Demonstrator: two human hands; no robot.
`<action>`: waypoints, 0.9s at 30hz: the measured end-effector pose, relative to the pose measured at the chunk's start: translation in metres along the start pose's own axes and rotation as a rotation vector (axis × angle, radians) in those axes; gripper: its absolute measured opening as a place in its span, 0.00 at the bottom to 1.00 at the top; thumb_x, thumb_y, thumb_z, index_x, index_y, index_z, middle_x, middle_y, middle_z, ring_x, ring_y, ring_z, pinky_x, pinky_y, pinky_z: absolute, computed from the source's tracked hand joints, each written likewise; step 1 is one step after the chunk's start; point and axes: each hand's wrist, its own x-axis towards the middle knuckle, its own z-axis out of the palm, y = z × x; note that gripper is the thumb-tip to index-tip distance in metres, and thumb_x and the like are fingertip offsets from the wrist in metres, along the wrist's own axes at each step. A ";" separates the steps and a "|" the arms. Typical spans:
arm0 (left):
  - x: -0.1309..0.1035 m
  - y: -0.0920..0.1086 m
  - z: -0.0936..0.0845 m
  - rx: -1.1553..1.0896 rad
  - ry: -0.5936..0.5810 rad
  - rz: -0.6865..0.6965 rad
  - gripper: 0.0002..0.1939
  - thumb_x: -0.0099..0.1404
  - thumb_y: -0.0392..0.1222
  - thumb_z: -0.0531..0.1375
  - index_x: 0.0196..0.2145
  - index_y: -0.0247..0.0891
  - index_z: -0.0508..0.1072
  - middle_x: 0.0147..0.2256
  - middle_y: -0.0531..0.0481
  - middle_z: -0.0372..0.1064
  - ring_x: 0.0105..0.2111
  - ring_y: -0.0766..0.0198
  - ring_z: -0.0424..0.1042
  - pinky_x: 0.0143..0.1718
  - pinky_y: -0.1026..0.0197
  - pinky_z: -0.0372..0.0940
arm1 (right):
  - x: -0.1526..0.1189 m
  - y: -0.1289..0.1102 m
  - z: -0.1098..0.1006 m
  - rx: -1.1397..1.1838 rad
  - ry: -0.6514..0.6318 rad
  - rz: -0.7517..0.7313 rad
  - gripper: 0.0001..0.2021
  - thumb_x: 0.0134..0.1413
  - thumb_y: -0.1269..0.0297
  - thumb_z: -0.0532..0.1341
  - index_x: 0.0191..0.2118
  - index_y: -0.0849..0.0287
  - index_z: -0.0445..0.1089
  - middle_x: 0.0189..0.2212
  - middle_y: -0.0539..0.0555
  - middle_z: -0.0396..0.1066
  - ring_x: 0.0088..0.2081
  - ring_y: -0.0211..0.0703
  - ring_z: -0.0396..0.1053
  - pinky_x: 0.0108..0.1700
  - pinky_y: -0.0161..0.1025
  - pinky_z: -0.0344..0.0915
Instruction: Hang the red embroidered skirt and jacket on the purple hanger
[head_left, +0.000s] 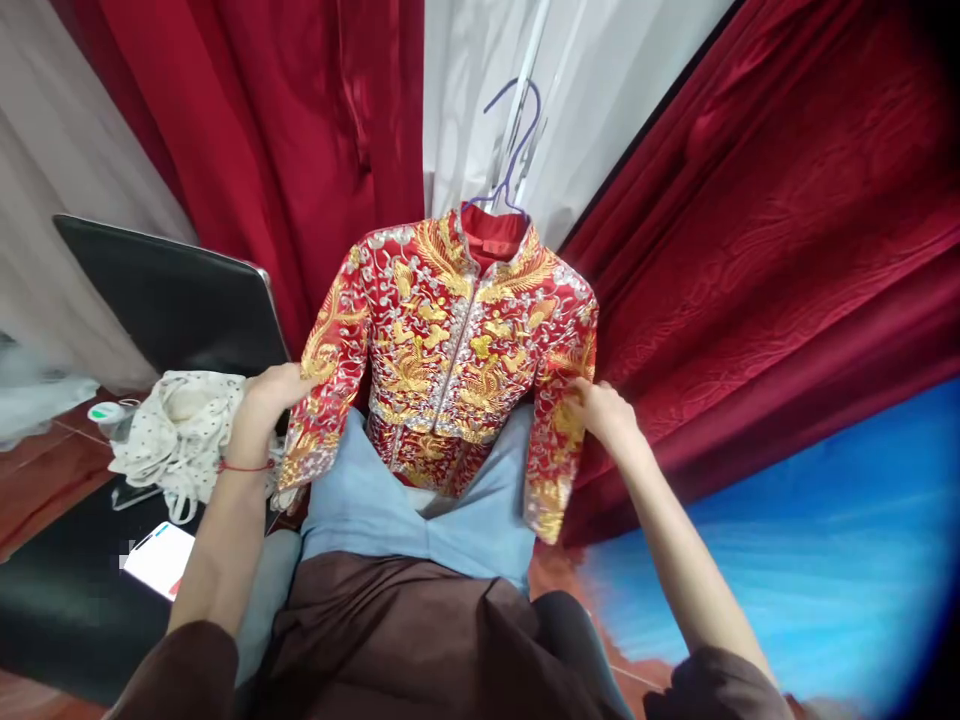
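In front of me a red jacket (457, 330) with gold and silver embroidery hangs on a purple hanger (511, 185), its collar at the top and its front closed down the middle. My left hand (274, 395) is closed on the sleeve at the left, above the cuff. On the other side my right hand (604, 408) grips the opposite sleeve at about the same height. Both sleeves are drawn apart from the body of the jacket. Below its hem, more red and gold embroidered cloth shows between my knees in light blue trousers (427, 535).
Red curtains (277, 130) and white cloth hang behind. At the left are a black chair with a backrest (172, 295), a spotted white cloth bag (176, 435) and a phone with a lit screen (161, 560). Bright blue fabric (795, 540) spreads at the right.
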 end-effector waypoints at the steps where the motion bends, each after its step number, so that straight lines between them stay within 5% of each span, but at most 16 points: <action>1: -0.004 0.007 -0.002 0.103 -0.011 -0.063 0.23 0.49 0.64 0.64 0.26 0.39 0.76 0.32 0.36 0.78 0.41 0.34 0.76 0.40 0.42 0.69 | -0.001 -0.006 0.002 -0.061 0.042 0.019 0.17 0.59 0.60 0.58 0.51 0.57 0.74 0.47 0.69 0.72 0.46 0.62 0.74 0.43 0.53 0.69; 4: -0.019 0.050 -0.010 0.218 0.171 -0.024 0.26 0.61 0.60 0.57 0.42 0.33 0.75 0.43 0.29 0.75 0.48 0.34 0.74 0.44 0.40 0.69 | 0.001 -0.031 -0.005 -0.102 0.257 -0.014 0.18 0.61 0.59 0.55 0.48 0.65 0.75 0.46 0.75 0.69 0.49 0.68 0.70 0.46 0.59 0.66; 6: -0.022 0.093 -0.020 0.144 0.415 0.282 0.25 0.67 0.55 0.52 0.52 0.34 0.70 0.52 0.30 0.71 0.54 0.40 0.70 0.50 0.42 0.68 | 0.008 -0.053 -0.021 -0.033 0.438 -0.117 0.19 0.62 0.60 0.53 0.50 0.66 0.73 0.46 0.76 0.68 0.51 0.70 0.67 0.47 0.63 0.64; 8: -0.014 0.140 -0.031 0.060 0.525 0.659 0.24 0.68 0.52 0.53 0.57 0.39 0.66 0.60 0.35 0.64 0.61 0.45 0.62 0.59 0.44 0.62 | 0.022 -0.077 -0.043 0.043 0.589 -0.296 0.20 0.63 0.61 0.53 0.56 0.63 0.69 0.51 0.74 0.66 0.54 0.69 0.64 0.49 0.65 0.63; 11: 0.016 0.202 -0.048 0.066 0.509 1.056 0.23 0.67 0.51 0.57 0.57 0.44 0.67 0.67 0.43 0.53 0.67 0.45 0.52 0.66 0.40 0.52 | 0.054 -0.106 -0.080 0.066 0.691 -0.640 0.23 0.61 0.60 0.57 0.61 0.55 0.64 0.60 0.68 0.61 0.62 0.70 0.55 0.55 0.69 0.57; 13: 0.041 0.229 -0.058 0.103 0.444 1.197 0.19 0.65 0.53 0.58 0.52 0.45 0.71 0.67 0.45 0.52 0.68 0.46 0.51 0.66 0.41 0.51 | 0.079 -0.113 -0.102 0.038 0.689 -0.776 0.21 0.59 0.58 0.60 0.58 0.53 0.67 0.62 0.65 0.59 0.64 0.71 0.50 0.57 0.71 0.53; 17: 0.078 0.246 -0.076 0.139 0.339 1.227 0.16 0.64 0.56 0.59 0.42 0.43 0.75 0.57 0.41 0.66 0.62 0.46 0.61 0.60 0.45 0.59 | 0.125 -0.100 -0.130 0.046 0.577 -0.912 0.15 0.60 0.52 0.60 0.46 0.54 0.73 0.56 0.62 0.67 0.60 0.68 0.57 0.56 0.67 0.57; 20: 0.085 0.246 -0.085 0.096 0.374 1.138 0.16 0.68 0.57 0.54 0.41 0.45 0.74 0.45 0.43 0.73 0.53 0.48 0.70 0.53 0.49 0.63 | 0.146 -0.083 -0.136 0.191 0.520 -0.940 0.15 0.63 0.51 0.56 0.42 0.54 0.73 0.45 0.59 0.72 0.51 0.58 0.66 0.52 0.57 0.64; 27: 0.097 0.237 -0.062 -0.104 0.463 0.944 0.23 0.68 0.60 0.56 0.51 0.40 0.68 0.41 0.42 0.73 0.48 0.49 0.72 0.51 0.52 0.62 | 0.158 -0.087 -0.105 0.513 0.609 -0.768 0.23 0.60 0.45 0.58 0.52 0.57 0.66 0.35 0.55 0.72 0.37 0.48 0.69 0.45 0.48 0.67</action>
